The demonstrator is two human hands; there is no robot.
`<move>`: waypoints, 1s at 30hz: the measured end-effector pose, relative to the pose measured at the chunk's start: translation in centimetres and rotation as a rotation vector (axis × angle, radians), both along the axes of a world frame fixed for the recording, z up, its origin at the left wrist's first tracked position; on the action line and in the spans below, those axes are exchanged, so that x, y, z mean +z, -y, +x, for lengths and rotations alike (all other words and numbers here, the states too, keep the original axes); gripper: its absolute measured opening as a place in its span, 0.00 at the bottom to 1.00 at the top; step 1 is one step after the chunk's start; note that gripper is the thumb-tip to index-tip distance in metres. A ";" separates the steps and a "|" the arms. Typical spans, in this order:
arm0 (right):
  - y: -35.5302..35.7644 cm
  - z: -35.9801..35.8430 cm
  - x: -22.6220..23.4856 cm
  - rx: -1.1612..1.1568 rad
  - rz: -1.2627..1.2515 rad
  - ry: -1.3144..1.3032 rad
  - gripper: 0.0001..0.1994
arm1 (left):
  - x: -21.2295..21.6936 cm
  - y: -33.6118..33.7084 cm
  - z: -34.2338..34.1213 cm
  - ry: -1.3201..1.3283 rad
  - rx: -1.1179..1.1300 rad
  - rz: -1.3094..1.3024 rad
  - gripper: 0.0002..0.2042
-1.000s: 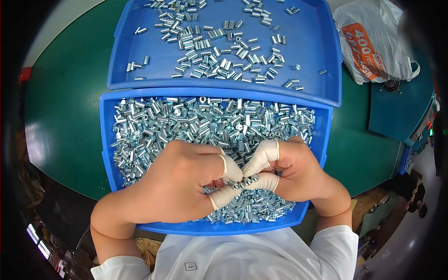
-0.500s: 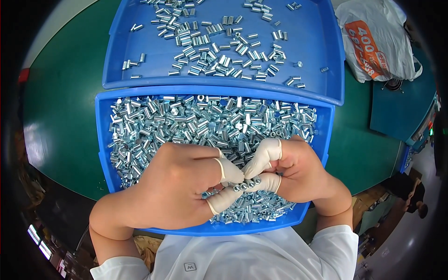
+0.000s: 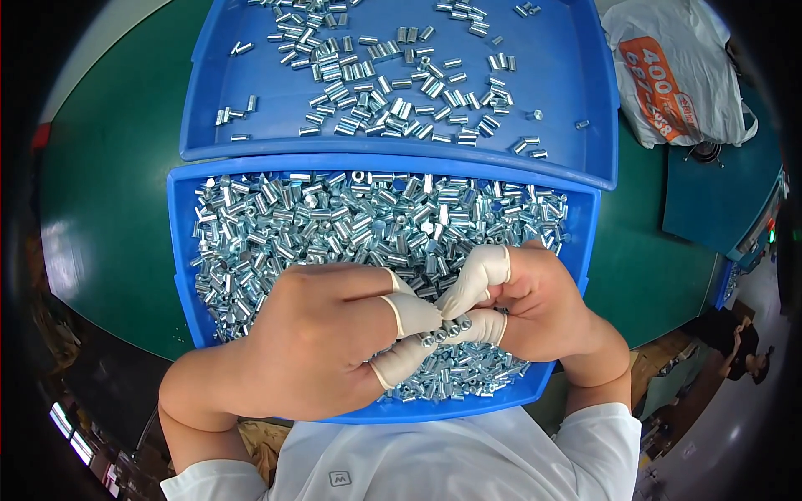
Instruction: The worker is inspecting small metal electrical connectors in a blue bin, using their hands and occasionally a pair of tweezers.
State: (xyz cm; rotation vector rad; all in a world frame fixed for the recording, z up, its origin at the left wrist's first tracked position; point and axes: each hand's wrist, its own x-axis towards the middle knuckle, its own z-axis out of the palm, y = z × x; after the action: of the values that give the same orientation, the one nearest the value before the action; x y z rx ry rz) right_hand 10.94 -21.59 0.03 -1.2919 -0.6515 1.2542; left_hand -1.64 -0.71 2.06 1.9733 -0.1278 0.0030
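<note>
A near blue tray [image 3: 180, 250] is heaped with several small shiny metal sleeves [image 3: 351, 225]. Over its front half my left hand [image 3: 326, 334] and my right hand [image 3: 526, 301] meet, both wearing white finger cots on thumb and forefingers. Between the fingertips they pinch a short row of the metal sleeves [image 3: 447, 328], held end to end just above the pile. A second blue tray [image 3: 585, 142] lies behind, with a thinner scatter of the same sleeves [image 3: 393, 92].
Both trays rest on a green table [image 3: 109, 192]. A white plastic bag with orange print [image 3: 677, 75] lies at the far right. A dark teal surface [image 3: 718, 200] adjoins on the right, and another person [image 3: 743, 351] is low at the right edge.
Both hands stay pressed together over the near tray; the fingertips have shifted slightly around the pinched sleeves. Trays and piles are unchanged.
</note>
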 end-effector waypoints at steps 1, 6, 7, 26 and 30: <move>0.0 0.0 0.0 -0.010 0.008 -0.013 0.08 | 0.0 0.0 0.0 0.000 0.001 -0.002 0.11; -0.2 0.4 0.6 0.021 -0.026 -0.010 0.07 | 0.1 -0.1 -0.1 -0.056 -0.014 -0.051 0.11; -0.1 0.5 0.7 0.037 -0.058 -0.034 0.08 | 0.1 -0.2 -0.1 -0.053 -0.017 -0.053 0.11; -0.2 0.7 0.8 0.020 -0.021 0.114 0.07 | 0.0 -0.2 0.1 -0.048 -0.027 -0.069 0.11; -0.2 0.7 0.7 0.014 0.009 0.128 0.07 | -0.1 -0.3 0.2 -0.018 -0.022 -0.069 0.11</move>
State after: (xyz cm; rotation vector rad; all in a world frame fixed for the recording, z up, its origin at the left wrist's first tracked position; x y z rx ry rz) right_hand 11.60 -21.35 0.69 -1.3703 -0.7573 1.1857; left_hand -1.40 -0.41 1.92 1.9025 -0.1360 -0.0239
